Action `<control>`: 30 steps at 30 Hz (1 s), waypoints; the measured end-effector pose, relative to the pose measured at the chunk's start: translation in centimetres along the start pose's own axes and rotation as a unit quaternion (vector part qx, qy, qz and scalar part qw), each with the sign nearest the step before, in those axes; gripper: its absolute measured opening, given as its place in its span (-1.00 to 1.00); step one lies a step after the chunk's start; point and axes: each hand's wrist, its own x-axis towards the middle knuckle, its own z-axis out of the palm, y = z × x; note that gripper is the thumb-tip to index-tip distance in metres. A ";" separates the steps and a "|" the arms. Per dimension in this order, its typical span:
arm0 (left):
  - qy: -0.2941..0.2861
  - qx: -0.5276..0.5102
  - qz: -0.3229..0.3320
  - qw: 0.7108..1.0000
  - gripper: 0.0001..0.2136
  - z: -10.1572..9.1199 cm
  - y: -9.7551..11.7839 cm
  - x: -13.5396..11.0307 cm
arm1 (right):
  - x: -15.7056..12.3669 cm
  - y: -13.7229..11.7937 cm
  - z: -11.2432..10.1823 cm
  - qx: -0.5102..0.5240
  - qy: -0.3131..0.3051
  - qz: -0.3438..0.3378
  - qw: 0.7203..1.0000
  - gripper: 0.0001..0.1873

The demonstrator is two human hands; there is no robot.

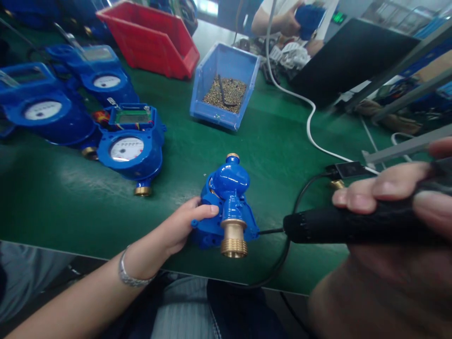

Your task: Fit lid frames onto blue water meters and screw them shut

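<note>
the blue water meter (pixel 226 207) lies turned over near the front edge of the green table (pixel 63 202), its rounded glossy back up and its ribbed brass thread end (pixel 233 239) pointing toward the person. the left hand (pixel 178 226) is closed around the meter's left side, thumb laid across the casing, pinning it to the mat. the right hand (pixel 391 197) is wrapped tight around a matte black electric screwdriver (pixel 339 225), held level, its thin bit touching or almost touching the meter's right flank; blur keeps me from telling which. the step looks like driving a screw into the casing. that would call for the bit seated square in the screw head and the meter kept from twisting.

a black cable (pixel 293 221) loops from the tool toward a small black plug box (pixel 348 169), where a white cord (pixel 310 117) runs away. farther back sit a blue bin (pixel 226 84) of small dull screws, a red bin (pixel 151 40), and three finished meters (pixel 130 150) with round white dials. another person's hand (pixel 287 21) holds something blue at the far end.
</note>
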 end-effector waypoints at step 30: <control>0.060 -0.033 0.031 0.997 -0.47 0.9 -0.6 -0.1 | -3.8 3.7 1.8 0.137 0.012 0.085 0.987 -0.68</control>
